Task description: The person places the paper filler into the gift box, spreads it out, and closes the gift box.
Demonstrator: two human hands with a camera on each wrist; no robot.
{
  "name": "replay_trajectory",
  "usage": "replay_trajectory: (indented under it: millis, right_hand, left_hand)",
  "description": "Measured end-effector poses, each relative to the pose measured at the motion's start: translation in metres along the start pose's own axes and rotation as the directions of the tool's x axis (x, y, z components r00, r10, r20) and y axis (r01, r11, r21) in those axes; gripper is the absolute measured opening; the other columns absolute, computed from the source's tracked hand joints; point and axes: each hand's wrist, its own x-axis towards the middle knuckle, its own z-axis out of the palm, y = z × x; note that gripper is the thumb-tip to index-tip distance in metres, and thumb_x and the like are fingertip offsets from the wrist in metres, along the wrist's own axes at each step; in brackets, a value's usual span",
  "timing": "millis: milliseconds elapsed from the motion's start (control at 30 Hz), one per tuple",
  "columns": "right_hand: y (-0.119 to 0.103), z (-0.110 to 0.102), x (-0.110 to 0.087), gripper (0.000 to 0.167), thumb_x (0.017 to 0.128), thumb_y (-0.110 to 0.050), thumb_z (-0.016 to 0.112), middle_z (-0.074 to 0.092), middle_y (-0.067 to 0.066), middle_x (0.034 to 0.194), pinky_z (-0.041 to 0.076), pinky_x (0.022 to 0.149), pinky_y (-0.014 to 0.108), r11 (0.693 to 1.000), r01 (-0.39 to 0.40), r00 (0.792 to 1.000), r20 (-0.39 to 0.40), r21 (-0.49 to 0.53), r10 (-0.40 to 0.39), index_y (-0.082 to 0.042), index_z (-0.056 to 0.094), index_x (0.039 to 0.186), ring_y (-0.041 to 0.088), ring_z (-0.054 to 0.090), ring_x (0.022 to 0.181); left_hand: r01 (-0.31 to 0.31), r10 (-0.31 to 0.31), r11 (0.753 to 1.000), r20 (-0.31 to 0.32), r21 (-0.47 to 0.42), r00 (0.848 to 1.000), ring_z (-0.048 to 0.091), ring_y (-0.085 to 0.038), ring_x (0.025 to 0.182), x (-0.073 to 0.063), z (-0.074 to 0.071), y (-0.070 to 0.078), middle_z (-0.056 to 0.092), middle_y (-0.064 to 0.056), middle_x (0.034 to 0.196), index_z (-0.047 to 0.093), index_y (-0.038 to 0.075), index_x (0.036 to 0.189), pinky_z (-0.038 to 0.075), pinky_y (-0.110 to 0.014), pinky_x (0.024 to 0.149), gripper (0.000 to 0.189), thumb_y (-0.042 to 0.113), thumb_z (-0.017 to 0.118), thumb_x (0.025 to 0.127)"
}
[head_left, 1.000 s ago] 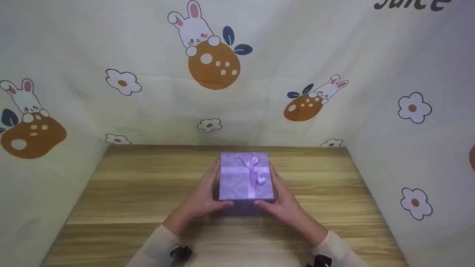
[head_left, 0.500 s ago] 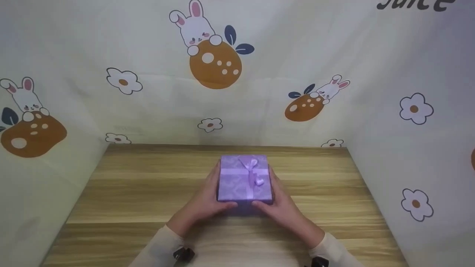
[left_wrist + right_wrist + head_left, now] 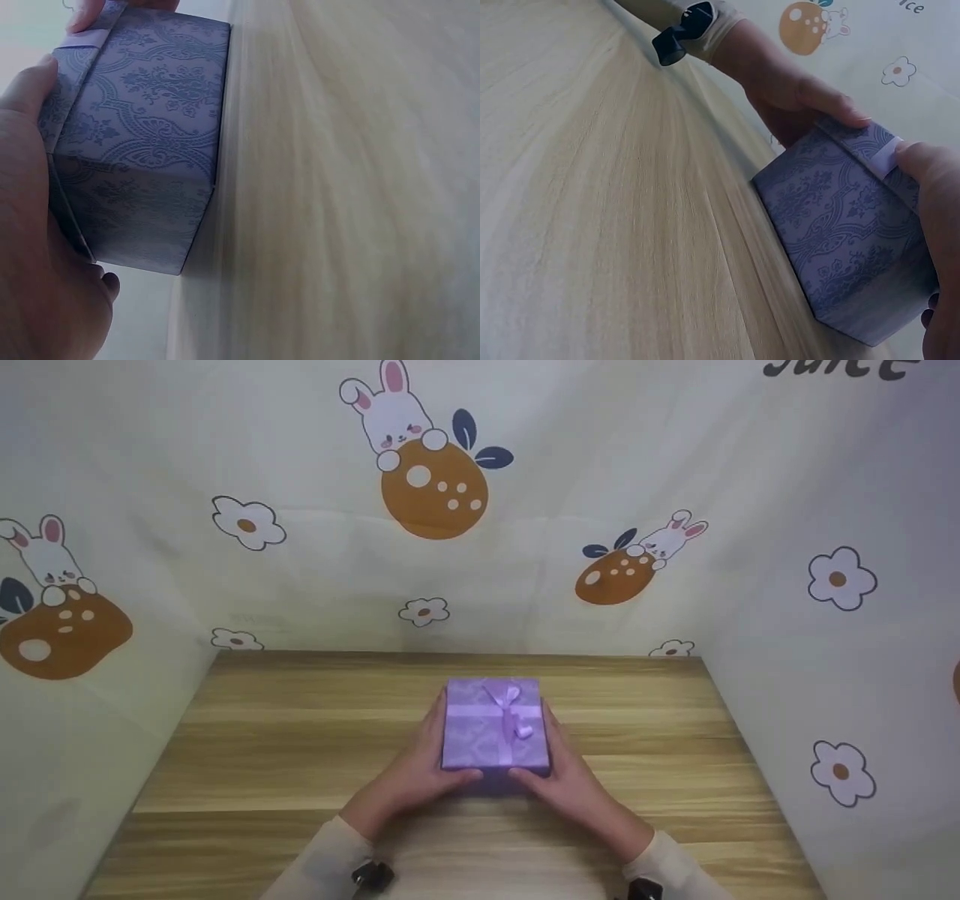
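A purple gift box (image 3: 480, 742) with a damask pattern stands at the middle of the wooden table, its lid tied with a lilac ribbon and bow (image 3: 510, 709). My left hand (image 3: 412, 761) grips its left side, thumb across the front face and fingers along the side. On the opposite side my right hand (image 3: 574, 776) holds it the same way. In the left wrist view the box (image 3: 150, 105) shows its front and one side, with the lid's edge under the thumb. The right wrist view shows both thumbs at the lid's edge of the box (image 3: 847, 217).
The wood-grain table (image 3: 285, 750) spreads around the box on all sides. Pale cloth walls (image 3: 525, 585) printed with rabbits, oranges and flowers enclose it at the back, left and right. A small black device (image 3: 373, 876) sits at the left sleeve, another (image 3: 645, 889) at the right.
The gift box has come slightly nearer to me, with both hands still around it. My thumbs have shifted a little inward along its front.
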Motion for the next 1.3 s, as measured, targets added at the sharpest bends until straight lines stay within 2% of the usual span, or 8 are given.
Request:
replay_trajectory:
  millis: [233, 533, 767, 867, 967, 1200, 1233, 1300]
  right_hand:
    - [0.007, 0.002, 0.000, 0.122, 0.094, -0.048, 0.089, 0.022, 0.014, 0.183, 0.023, 0.133, 0.052, 0.996, -0.083, 0.996, 0.036, 0.024, 0.082, -0.018, 0.007, 0.180, 0.035, 0.028, 0.165]
    - [0.010, 0.003, 0.000, 0.122, 0.094, -0.051, 0.088, 0.023, 0.016, 0.182, 0.025, 0.132, 0.059, 0.995, -0.099, 0.995, 0.028, 0.014, 0.098, -0.022, 0.007, 0.180, 0.040, 0.030, 0.164]
    - [0.010, 0.000, 0.002, 0.123, 0.093, -0.056, 0.087, 0.019, 0.010, 0.184, 0.024, 0.132, 0.058, 0.993, -0.117, 0.992, 0.049, -0.004, 0.117, -0.030, 0.005, 0.180, 0.037, 0.028, 0.165]
    - [0.010, -0.003, 0.005, 0.122, 0.093, -0.056, 0.087, 0.017, 0.009, 0.184, 0.023, 0.133, 0.056, 0.995, -0.095, 0.994, 0.051, -0.024, 0.096, -0.031, 0.004, 0.180, 0.036, 0.025, 0.166]
    - [0.011, -0.005, 0.007, 0.123, 0.093, -0.055, 0.087, 0.017, 0.012, 0.184, 0.023, 0.133, 0.057, 0.997, -0.070, 0.996, 0.052, -0.039, 0.072, -0.027, 0.005, 0.180, 0.037, 0.024, 0.166]
    - [0.015, -0.013, 0.003, 0.123, 0.092, -0.046, 0.090, 0.019, 0.022, 0.182, 0.021, 0.131, 0.065, 0.997, 0.007, 0.998, 0.065, -0.082, -0.002, -0.006, 0.011, 0.178, 0.046, 0.022, 0.165]
    - [0.017, -0.016, 0.002, 0.121, 0.094, -0.048, 0.088, 0.019, 0.023, 0.182, 0.021, 0.131, 0.067, 0.994, 0.025, 0.998, 0.068, -0.103, -0.018, -0.006, 0.012, 0.178, 0.047, 0.022, 0.165]
    - [0.021, -0.023, -0.001, 0.116, 0.099, -0.063, 0.076, 0.020, 0.023, 0.181, 0.022, 0.129, 0.070, 0.978, 0.079, 0.996, 0.063, -0.195, -0.068, -0.004, 0.014, 0.177, 0.049, 0.024, 0.164]
  left_hand:
    - [-0.029, 0.029, 0.999, 0.001, 0.020, 1.000, 0.013, -0.035, 0.169, 0.001, 0.003, -0.004, 0.002, -0.013, 0.186, -0.015, 0.023, 0.177, 0.019, -0.056, 0.134, 0.146, 0.063, 0.091, 0.085]
    - [0.004, -0.004, 1.000, 0.009, 0.029, 1.000, 0.011, -0.030, 0.170, 0.002, 0.003, -0.006, -0.003, -0.006, 0.186, -0.020, 0.031, 0.175, 0.019, -0.053, 0.134, 0.148, 0.070, 0.089, 0.083]
    - [-0.006, 0.006, 1.000, 0.001, 0.029, 1.000, 0.011, -0.030, 0.169, 0.004, 0.001, -0.005, -0.001, -0.011, 0.186, -0.018, 0.030, 0.176, 0.018, -0.052, 0.134, 0.150, 0.067, 0.092, 0.081]
    - [-0.001, 0.001, 0.999, 0.000, 0.033, 1.000, 0.012, -0.031, 0.169, 0.005, -0.001, -0.004, 0.000, -0.011, 0.186, -0.015, 0.029, 0.177, 0.019, -0.053, 0.134, 0.150, 0.063, 0.095, 0.080]
    - [0.006, -0.006, 0.999, 0.004, 0.036, 1.000, 0.012, -0.033, 0.169, 0.005, -0.004, -0.001, -0.001, -0.009, 0.186, -0.013, 0.028, 0.177, 0.018, -0.056, 0.134, 0.149, 0.060, 0.096, 0.080]
    - [-0.021, 0.020, 0.996, 0.020, 0.082, 1.000, 0.007, -0.037, 0.170, -0.002, -0.015, -0.002, -0.004, -0.005, 0.186, -0.004, 0.019, 0.179, 0.015, -0.058, 0.134, 0.138, 0.065, 0.087, 0.087]
    - [-0.034, 0.032, 0.995, 0.017, 0.097, 0.999, 0.008, -0.039, 0.170, -0.003, -0.018, -0.004, -0.003, -0.007, 0.186, -0.002, 0.016, 0.179, 0.015, -0.058, 0.134, 0.133, 0.064, 0.085, 0.090]
    - [-0.036, 0.035, 0.991, 0.005, 0.127, 0.999, 0.007, -0.039, 0.170, -0.007, -0.026, -0.007, -0.003, -0.007, 0.186, 0.000, 0.014, 0.179, 0.013, -0.060, 0.134, 0.124, 0.065, 0.077, 0.096]
